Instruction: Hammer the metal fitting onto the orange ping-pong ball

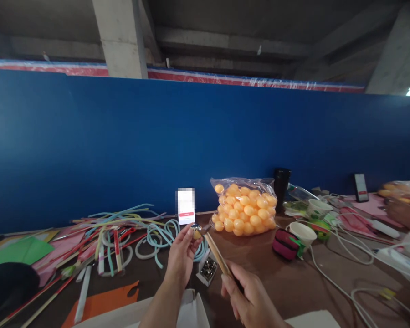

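Note:
My left hand [181,255] is raised over the brown table [253,269] and pinches a small yellowish piece [197,234] between thumb and fingertips. My right hand [248,298] is closed round the lower end of a thin wooden stick [216,254]. The stick slants up and left, and its tip reaches the small piece in my left hand. A small open box of dark metal bits [207,269] lies on the table just below the two hands.
A clear bag of orange balls [245,207] stands behind the hands, a phone [186,206] propped to its left. Coloured tubes [130,232] and paper sheets [20,250] litter the left. Paper cups [304,233], a pink pouch [285,243], cables and another person's hand [401,212] are right.

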### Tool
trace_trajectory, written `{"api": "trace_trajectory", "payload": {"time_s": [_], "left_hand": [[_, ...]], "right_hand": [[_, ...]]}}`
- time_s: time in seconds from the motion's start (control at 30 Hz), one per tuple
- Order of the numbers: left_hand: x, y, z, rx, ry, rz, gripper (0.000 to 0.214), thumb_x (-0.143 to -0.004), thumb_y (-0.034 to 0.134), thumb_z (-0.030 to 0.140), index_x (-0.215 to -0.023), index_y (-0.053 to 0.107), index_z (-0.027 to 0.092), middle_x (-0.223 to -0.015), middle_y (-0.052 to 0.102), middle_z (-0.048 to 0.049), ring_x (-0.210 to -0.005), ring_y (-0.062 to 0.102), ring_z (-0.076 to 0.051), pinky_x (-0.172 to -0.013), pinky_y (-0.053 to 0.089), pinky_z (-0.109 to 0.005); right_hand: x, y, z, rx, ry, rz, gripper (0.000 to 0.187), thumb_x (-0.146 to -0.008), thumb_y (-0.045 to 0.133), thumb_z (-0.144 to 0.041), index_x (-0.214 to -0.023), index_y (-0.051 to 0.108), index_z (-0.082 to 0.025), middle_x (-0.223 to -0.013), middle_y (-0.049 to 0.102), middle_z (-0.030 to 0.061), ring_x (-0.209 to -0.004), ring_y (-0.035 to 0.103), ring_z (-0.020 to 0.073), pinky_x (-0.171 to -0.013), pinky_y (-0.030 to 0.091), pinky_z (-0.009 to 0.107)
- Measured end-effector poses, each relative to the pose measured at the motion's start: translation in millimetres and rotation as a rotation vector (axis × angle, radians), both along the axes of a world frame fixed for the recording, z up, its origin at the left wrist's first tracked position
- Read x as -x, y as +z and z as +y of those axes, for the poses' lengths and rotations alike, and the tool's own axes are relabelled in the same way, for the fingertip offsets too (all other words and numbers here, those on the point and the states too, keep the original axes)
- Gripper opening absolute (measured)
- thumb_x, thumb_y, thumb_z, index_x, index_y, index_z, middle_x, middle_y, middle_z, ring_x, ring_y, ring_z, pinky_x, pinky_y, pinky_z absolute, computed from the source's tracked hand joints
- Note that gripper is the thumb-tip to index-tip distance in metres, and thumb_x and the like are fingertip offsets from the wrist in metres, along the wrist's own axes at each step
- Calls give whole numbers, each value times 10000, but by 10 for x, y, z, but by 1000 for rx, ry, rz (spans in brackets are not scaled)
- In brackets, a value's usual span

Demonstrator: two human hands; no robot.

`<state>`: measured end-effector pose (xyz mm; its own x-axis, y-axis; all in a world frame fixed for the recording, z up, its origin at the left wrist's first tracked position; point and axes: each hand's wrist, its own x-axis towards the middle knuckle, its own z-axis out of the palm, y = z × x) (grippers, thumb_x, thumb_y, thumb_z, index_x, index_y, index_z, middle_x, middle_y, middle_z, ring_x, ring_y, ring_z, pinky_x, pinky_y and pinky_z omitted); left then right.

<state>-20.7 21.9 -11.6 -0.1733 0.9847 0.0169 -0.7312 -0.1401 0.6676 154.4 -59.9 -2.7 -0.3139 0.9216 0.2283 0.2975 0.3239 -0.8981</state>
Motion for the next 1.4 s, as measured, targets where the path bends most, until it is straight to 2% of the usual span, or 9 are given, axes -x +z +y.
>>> {"api": "trace_trajectory", "payload": {"time_s": [0.2,0.43,0.6,0.93,1.17,1.4], "left_hand": [[-3,0,1,2,1,8,301,-703,788,264,-973,708,158,-913,716,-62,-809,662,-132,-761,538,-248],[5,-6,-2,7,9,11,308,-701,790,270,-977,706,162,-907,714,-64,-807,660,-133,-763,533,-252],[-2,-2,1,24,33,8,285,-699,792,261,-952,709,158,-899,706,-56,-805,656,-128,-763,533,-247],[-16,12,-15,34,40,9,277,-686,802,264,-926,715,153,-900,698,-55,-802,650,-129,-756,539,-248],[-22,12,-1,34,33,21,294,-664,815,278,-915,719,160,-893,698,-58,-789,650,-133,-748,533,-256],[-55,34,-41,-10,16,115,341,-645,820,295,-939,720,153,-919,710,-69,-795,658,-148,-774,514,-278]], "right_hand": [[-7,-38,3,13,17,-16,321,-995,370,-464,-1026,538,-192,-737,587,-8,-409,484,68,-375,367,158],[0,-49,15,3,19,-25,336,-988,387,-465,-891,550,-187,-713,584,-7,-391,461,59,-365,360,157],[15,-60,20,12,-12,-14,326,-993,374,-469,-1042,538,-192,-708,582,-15,-394,472,66,-361,359,156],[24,-38,16,16,-49,27,340,-982,389,-491,-948,555,-196,-689,581,-28,-368,455,50,-336,316,147],[35,-35,14,18,-67,77,346,-976,402,-493,-949,565,-189,-681,576,-29,-363,432,45,-336,313,148],[18,-33,25,47,-54,54,325,-982,406,-478,-924,554,-194,-681,579,-27,-367,441,46,-329,319,140]]}}
